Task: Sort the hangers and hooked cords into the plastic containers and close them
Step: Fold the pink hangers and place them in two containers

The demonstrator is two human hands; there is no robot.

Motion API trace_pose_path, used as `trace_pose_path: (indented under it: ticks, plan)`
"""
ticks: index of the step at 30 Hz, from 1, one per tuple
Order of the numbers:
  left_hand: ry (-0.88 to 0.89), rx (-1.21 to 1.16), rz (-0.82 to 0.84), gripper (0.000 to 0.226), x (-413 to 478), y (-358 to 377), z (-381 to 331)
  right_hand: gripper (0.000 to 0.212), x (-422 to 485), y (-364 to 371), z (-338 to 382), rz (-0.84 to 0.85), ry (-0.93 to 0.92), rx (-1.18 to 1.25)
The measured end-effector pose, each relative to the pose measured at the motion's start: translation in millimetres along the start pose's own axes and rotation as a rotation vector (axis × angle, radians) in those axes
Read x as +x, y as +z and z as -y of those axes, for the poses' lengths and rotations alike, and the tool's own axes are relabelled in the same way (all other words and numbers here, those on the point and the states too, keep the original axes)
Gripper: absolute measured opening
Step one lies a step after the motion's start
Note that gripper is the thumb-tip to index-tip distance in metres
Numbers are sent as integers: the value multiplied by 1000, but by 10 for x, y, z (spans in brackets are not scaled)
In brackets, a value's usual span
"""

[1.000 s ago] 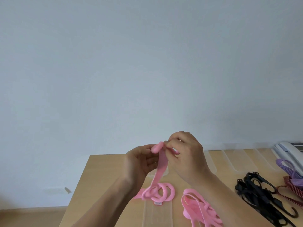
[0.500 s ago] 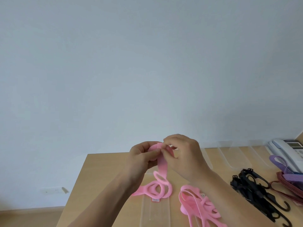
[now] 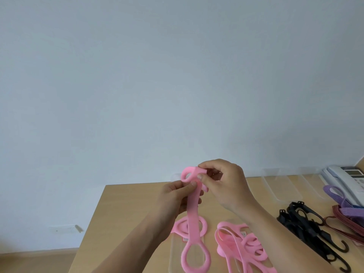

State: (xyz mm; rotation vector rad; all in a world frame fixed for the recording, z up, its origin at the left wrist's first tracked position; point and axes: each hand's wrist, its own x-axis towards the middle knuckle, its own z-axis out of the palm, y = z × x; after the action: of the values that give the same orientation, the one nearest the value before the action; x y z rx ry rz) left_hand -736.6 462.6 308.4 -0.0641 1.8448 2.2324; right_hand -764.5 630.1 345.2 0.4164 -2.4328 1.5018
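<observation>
Over the table [image 3: 118,213], the left hand [image 3: 177,196] had its fingers curled round a pink strap [image 3: 194,211], while the right hand [image 3: 226,186] pinched the strap's folded top loop. The strap dangled above a clear container [image 3: 175,253] at the near edge. To my eye the sorting had barely begun. A pink pile [image 3: 242,247] lay loose, the far containers [image 3: 279,186] looked empty, and the black hooked cords [image 3: 307,223] and purple hangers [image 3: 338,196] sat unsorted. I saw no lid anywhere. I couldn't tell whether the pink pile lay inside a container, and the nearest things were cut off below.

Telephone [image 3: 345,181] and pink pile [image 3: 243,245] run off-frame.
</observation>
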Motion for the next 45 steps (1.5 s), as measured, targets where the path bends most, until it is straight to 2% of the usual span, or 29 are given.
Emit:
trace_pose_path:
  ticks: [3, 11, 15, 19, 23, 25, 29, 32, 34, 37, 40, 43, 45]
  plan:
    - [-32, -7, -80, 21, 10, 31, 6, 23, -19, 25, -21, -49, -60, -22]
    - [23, 17, -116, 24, -55, 93, -73, 22, -80, 73, -43, -162, -283, -136]
    - [54, -49, -136, 26, -46, 109, -97, 14, -98, 107, -61, -172, -367, -169]
    - [77, -78, -77, 40, -38, 103, -112, 17, -106, 117, -72, -167, -403, -181]
    - [101, -67, -87, 36, -11, 73, -89, 16, -104, 107, -31, -133, -438, -201]
    - [111, -50, -99, 34, -4, 43, -68, 14, -91, 73, -7, -92, -431, -192]
    - [129, 42, -110, 20, 22, -8, -21, 21, -19, -34, -4, 52, -282, -269]
    - [144, 81, -81, 21, 26, -19, -21, 11, 23, -66, -6, 181, -263, -304]
    - [143, 97, -65, 19, 25, -19, -30, 8, 23, -70, 7, 179, -251, -292]
    - [112, 133, -21, 29, 15, -24, -52, 9, 7, -84, 0, 133, -187, -232]
    - [63, 209, 40, 26, 16, -58, -43, 11, -8, -81, -31, 100, -132, -189]
    - [52, 204, 47, 20, 12, -87, -12, 11, -34, -52, -55, 54, -135, -187]
    - [60, 169, 40, 28, 5, -74, -15, 12, -56, -21, -56, 8, -172, -193]
